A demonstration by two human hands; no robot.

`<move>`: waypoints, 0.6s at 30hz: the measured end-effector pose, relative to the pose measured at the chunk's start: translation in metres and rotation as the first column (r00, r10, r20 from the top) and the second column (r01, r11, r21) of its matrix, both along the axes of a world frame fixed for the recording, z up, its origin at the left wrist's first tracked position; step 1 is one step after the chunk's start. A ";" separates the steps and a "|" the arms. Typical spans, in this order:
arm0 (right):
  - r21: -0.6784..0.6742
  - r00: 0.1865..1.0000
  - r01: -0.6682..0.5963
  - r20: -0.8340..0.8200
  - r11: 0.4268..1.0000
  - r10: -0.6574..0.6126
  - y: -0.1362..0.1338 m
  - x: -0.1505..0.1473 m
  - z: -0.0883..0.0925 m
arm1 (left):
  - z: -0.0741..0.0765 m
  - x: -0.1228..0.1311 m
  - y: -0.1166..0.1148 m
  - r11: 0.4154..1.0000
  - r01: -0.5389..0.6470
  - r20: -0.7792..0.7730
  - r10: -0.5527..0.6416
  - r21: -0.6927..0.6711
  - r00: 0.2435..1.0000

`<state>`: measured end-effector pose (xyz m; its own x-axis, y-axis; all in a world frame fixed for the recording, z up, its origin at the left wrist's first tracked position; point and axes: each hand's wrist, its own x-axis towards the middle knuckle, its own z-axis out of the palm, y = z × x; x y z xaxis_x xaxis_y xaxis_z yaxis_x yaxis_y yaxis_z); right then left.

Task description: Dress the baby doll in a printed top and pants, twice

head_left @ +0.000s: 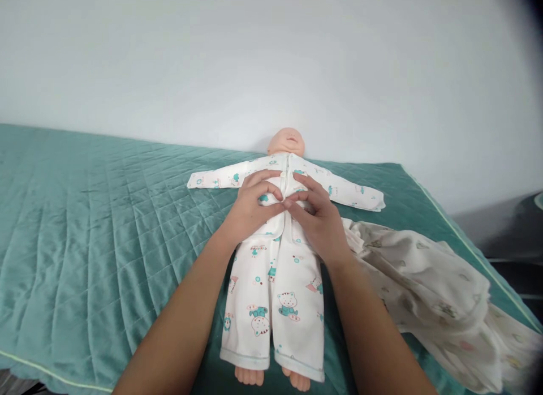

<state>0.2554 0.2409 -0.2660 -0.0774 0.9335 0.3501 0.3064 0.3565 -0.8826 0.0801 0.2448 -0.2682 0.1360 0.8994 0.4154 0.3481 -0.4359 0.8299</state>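
A baby doll [287, 141] lies on its back, feet toward me, dressed in a white printed jacket [352, 192] and matching pants [297, 304]. Its sleeves stretch out to both sides. Over the doll's belly, my left hand [258, 205] pinches the jacket's front edge between thumb and forefinger. My right hand [316, 214] grips the opposite edge, and the fingertips of both hands meet at the front opening. Whatever fastener sits between the fingertips is hidden.
A green quilted cover [106, 242] lies under the doll, against a pale wall [212, 61]. To the right, a crumpled printed cloth [441, 293] spreads to the cover's edge. Dark objects stand beyond that edge.
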 end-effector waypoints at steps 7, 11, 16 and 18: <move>-0.005 0.999 0.027 0.020 1.000 -0.027 -0.002 -0.003 0.002 | -0.002 -0.001 -0.001 1.000 0.015 0.009 -0.015 0.003 1.000; 0.023 0.998 0.033 0.049 0.999 -0.034 -0.003 -0.005 0.002 | 0.000 -0.001 -0.001 1.000 0.015 -0.006 -0.015 0.010 1.000; 0.099 0.994 0.075 0.076 0.992 -0.083 -0.005 -0.010 0.002 | 0.000 -0.001 -0.001 1.000 0.019 -0.010 -0.019 0.017 1.000; 0.075 0.995 0.078 0.049 0.994 -0.082 -0.005 -0.011 0.002 | -0.001 -0.001 0.000 0.999 0.026 -0.006 -0.026 0.021 1.000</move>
